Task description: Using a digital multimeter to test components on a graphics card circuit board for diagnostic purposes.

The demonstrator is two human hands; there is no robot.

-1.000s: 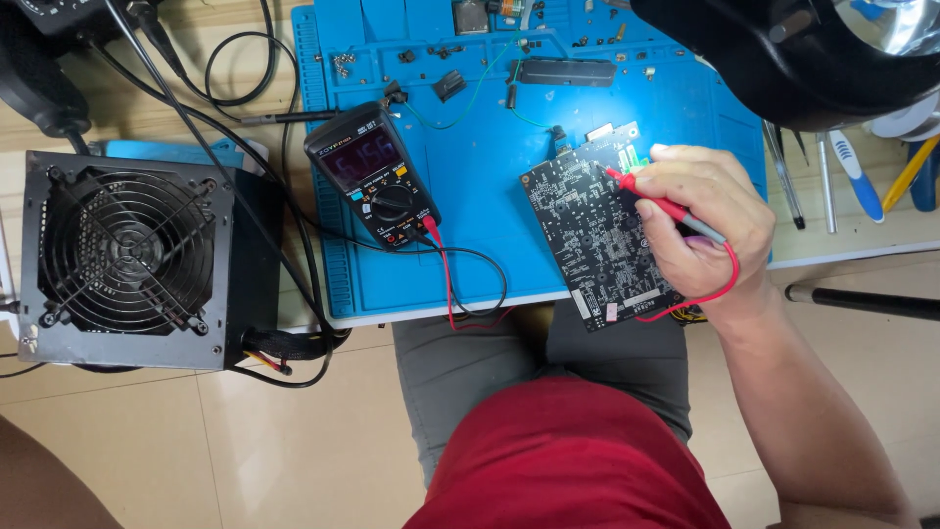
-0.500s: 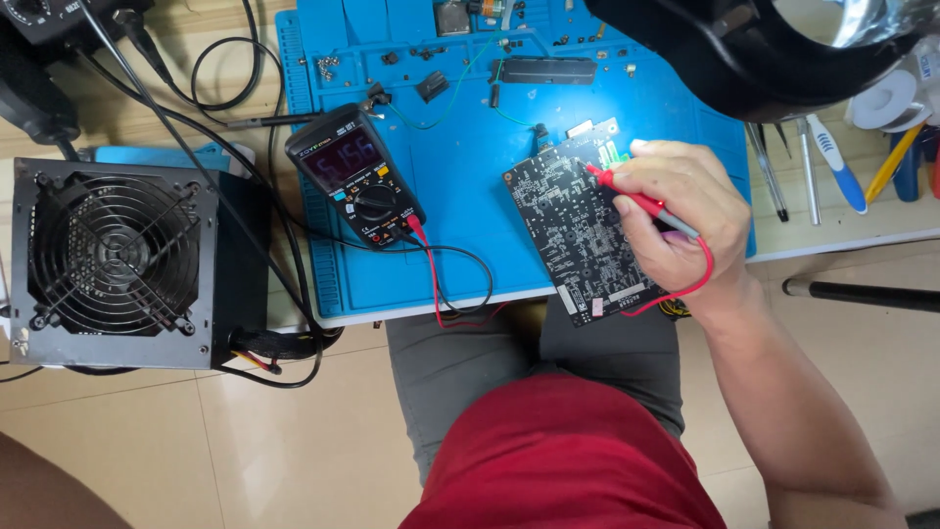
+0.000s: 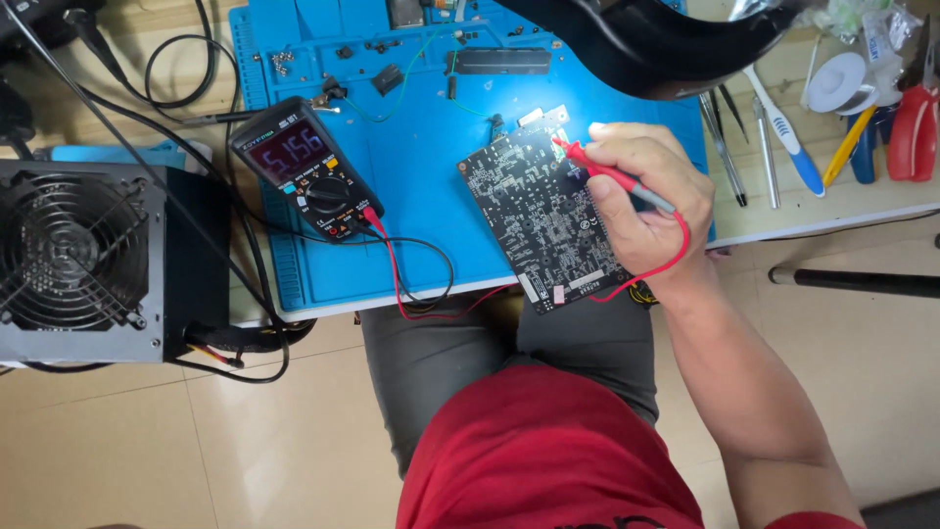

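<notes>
Right hand [image 3: 641, 211]: grip closed on the red test probe [image 3: 612, 176], tip touching the upper edge of the dark circuit board [image 3: 543, 220] on the blue mat [image 3: 411, 186]. Left hand out of view. Advice: steady the tip and avoid bridging neighbouring contacts while reading the multimeter [image 3: 305, 168].

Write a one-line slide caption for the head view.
Right hand presses a red probe to a black circuit board beside a multimeter.
</notes>
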